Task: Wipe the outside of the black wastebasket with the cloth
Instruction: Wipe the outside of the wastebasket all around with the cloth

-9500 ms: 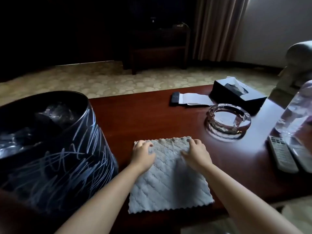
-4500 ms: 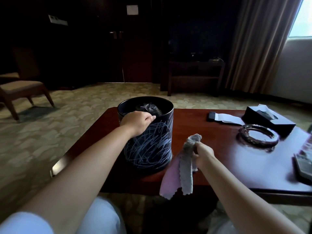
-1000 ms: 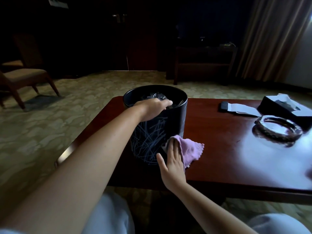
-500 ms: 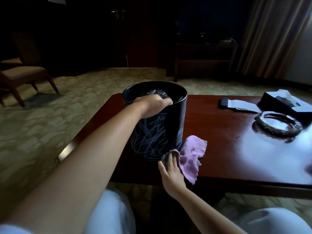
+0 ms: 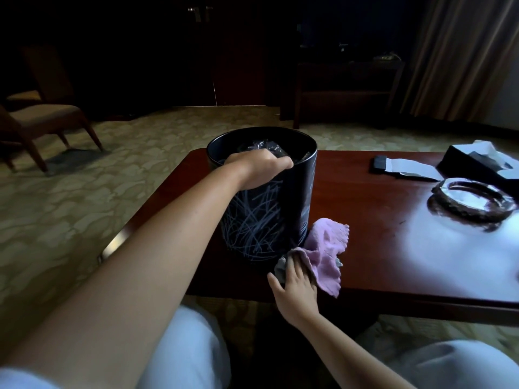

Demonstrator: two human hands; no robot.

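Observation:
The black wastebasket (image 5: 264, 220), scribbled with pale lines, stands upright near the left end of the dark red table (image 5: 379, 220). My left hand (image 5: 261, 168) grips its near rim, fingers curled over the edge into the bin. My right hand (image 5: 297, 279) lies with straight fingers on the cloth (image 5: 325, 248), pink on one side and grey on the other, pressing it against the basket's lower right base. The rest of the cloth trails onto the table. A crumpled dark plastic liner (image 5: 266, 146) shows inside the basket.
A glass ashtray (image 5: 474, 200), a black tissue box (image 5: 483, 161) and a dark flat item with white paper (image 5: 398, 165) lie on the table's right half. A wooden chair (image 5: 42, 122) stands on the carpet far left. My knees are under the table's front edge.
Over the last second my right hand slid the cloth down the basket's side to its base. My left hand stayed on the rim.

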